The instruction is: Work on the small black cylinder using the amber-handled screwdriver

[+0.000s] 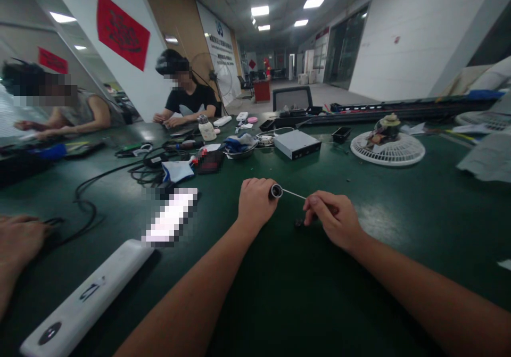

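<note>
Green workbench [399,277] — left hand [255,204] gripping a dark cylinder [275,191], thin rod [293,193] pointing right, pinched by right hand [331,219]

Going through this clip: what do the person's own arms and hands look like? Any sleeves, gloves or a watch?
The left forearm and right forearm are bare, with no sleeves in view. The left hand and right hand wear no gloves, and neither wrist shows a watch or band.
</note>
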Demonstrator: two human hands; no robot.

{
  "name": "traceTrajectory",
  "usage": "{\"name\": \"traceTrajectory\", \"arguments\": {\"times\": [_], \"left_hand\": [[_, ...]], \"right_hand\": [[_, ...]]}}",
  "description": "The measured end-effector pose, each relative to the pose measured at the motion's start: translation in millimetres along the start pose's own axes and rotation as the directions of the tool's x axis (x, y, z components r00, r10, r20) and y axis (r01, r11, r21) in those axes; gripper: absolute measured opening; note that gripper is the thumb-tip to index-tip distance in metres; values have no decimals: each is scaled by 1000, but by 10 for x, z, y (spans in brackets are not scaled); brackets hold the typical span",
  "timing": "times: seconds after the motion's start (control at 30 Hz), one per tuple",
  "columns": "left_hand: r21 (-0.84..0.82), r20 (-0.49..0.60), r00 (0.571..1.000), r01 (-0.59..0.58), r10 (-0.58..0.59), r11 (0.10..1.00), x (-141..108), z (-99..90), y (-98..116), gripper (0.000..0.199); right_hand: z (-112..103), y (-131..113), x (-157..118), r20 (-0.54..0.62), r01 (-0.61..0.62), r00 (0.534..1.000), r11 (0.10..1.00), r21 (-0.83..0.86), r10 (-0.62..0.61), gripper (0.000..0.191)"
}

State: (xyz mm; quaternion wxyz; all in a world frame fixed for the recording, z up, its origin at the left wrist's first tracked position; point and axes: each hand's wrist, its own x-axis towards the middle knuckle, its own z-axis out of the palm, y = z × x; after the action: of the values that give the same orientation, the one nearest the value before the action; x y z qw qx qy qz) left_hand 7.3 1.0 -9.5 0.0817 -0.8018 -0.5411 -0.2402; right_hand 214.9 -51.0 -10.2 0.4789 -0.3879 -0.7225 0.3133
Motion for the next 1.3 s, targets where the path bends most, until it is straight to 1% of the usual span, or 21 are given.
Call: {"name": "traceTrajectory", "arguments": {"times": [0.07,0.17,0.23,0.3,0.4,0.47,0.57,0.63,0.73,0.8,0.93,1.03,1.1,1.17,1.23,1.3], "left_hand": [[-13,-19,1000,-9,8,1000,-6,-6,-2,17],[-26,-41,999,-3,2,1000,-11,-13,-8,28],[-26,-42,999,5,-6,1000,-10,-13,-15,28],[-19,-41,999,15,-16,1000,-8,-8,-20,27],[-18,-38,999,29,-29,999,-9,4,-18,27],[-31,-40,998,38,-39,999,-10,16,-14,30],[-52,-41,998,39,-41,998,-9,38,-13,34],[-58,-40,999,32,-34,998,-4,51,-17,33],[-57,-33,999,19,-20,998,4,65,-24,22],[-59,-41,999,5,-7,998,8,67,-27,16],[-59,-61,998,-10,7,998,10,58,-14,29],[-54,-50,999,11,-13,999,6,41,8,35],[-54,-53,998,31,-34,998,1,30,20,41],[-48,-66,996,56,-59,997,-4,22,25,49],[-35,-74,995,71,-73,997,-8,20,24,56],[-17,-74,995,69,-70,997,-9,22,20,59]], "right_hand": [[-4,-28,1,-2,28,1000,994,-102,-28,26],[9,-28,31,25,14,1000,966,-258,-8,16],[25,2,58,61,-2,998,933,-361,26,12],[40,38,79,114,-20,991,916,-401,71,14],[51,69,91,195,-66,970,933,-354,143,15],[51,72,90,220,-99,961,947,-305,171,14],[44,67,89,206,-113,963,954,-278,174,14],[39,67,91,185,-97,970,949,-300,157,13],[37,75,93,156,-63,979,925,-374,130,9],[39,86,91,160,-56,978,912,-406,131,9],[46,97,88,223,-54,964,930,-364,143,14],[48,88,89,236,-68,961,948,-310,146,16],[46,86,89,218,-80,964,950,-302,151,15],[43,100,88,173,-89,974,946,-310,148,15],[40,128,88,103,-102,985,947,-304,139,16],[37,161,90,24,-122,991,955,-270,133,18]]}}
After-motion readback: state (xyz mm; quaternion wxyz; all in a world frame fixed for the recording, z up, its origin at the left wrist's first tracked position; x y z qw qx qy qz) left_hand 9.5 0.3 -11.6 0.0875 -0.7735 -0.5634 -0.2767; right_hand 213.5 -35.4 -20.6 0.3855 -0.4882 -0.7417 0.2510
